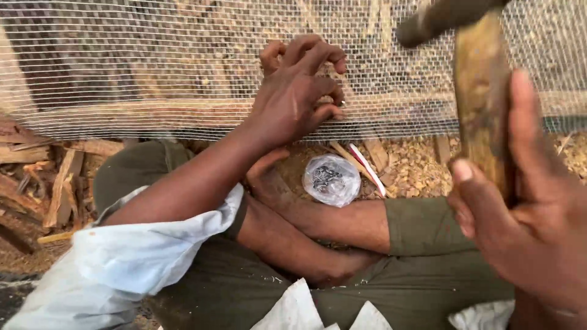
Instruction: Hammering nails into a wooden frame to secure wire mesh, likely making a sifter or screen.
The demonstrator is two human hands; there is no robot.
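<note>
We sit cross-legged on the ground in olive trousers [422, 281], looking down past our knees. Our left hand [296, 91] reaches forward to a sheet of wire mesh [153, 67] stretched over a wooden rail [140, 113]; the thumb and forefinger are pinched together on something small and shiny at the mesh's lower edge, right against the rail, too small for us to make out, while the other fingers curl against the wire. Our right hand [526, 226] is close to the camera at the right, fingers wrapped tight around the wooden handle of a hammer [483, 91], which stands raised and nearly upright, its dark head at the top edge of the view, well apart from the left hand. Between our shins and the mesh, on a floor of wood shavings [416, 171], lies a clear plastic bag [331, 178] with small dark metal pieces inside, just beside a thin red and white stick [367, 165]. Scraps of split wood [55, 183] are piled at the left, beyond our white sleeve [140, 250].
</note>
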